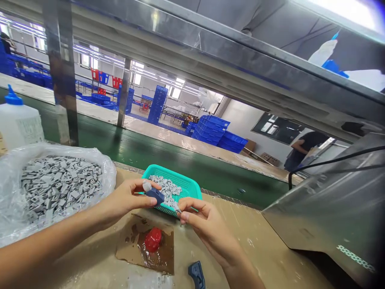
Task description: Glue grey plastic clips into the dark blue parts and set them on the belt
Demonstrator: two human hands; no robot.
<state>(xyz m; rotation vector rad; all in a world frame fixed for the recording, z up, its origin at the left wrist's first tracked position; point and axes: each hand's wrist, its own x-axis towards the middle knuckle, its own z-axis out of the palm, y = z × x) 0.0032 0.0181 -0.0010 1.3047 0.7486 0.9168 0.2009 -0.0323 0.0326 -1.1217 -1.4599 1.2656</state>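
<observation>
My left hand (pixel 136 194) is closed on a dark blue moulded plastic part (pixel 157 195), held between thumb and fingers. A whitish tip, perhaps a finger cover, shows at one of its fingers (pixel 147 186). To the right, my right hand (pixel 200 214) pinches a small grey plastic piece (pixel 177 206). Both hands are over the near edge of a teal plastic basket (pixel 192 188) with many similar grey pieces (pixel 164 184) in it. Below them, a glossy red lump (pixel 153 240) sits on a wet brown cardboard square (pixel 128 251). Another dark blue part (pixel 196 274) lies on the bench near my right forearm.
A clear plastic bag (pixel 110 170) full of grey pieces stands at left, with a white bottle (pixel 19 124) behind it. A green conveyor belt (pixel 135 150) runs behind the basket. Metal posts and a beam (pixel 192 44) frame the bench; a metal housing (pixel 337 200) stands right. A person (pixel 309 146) is beyond.
</observation>
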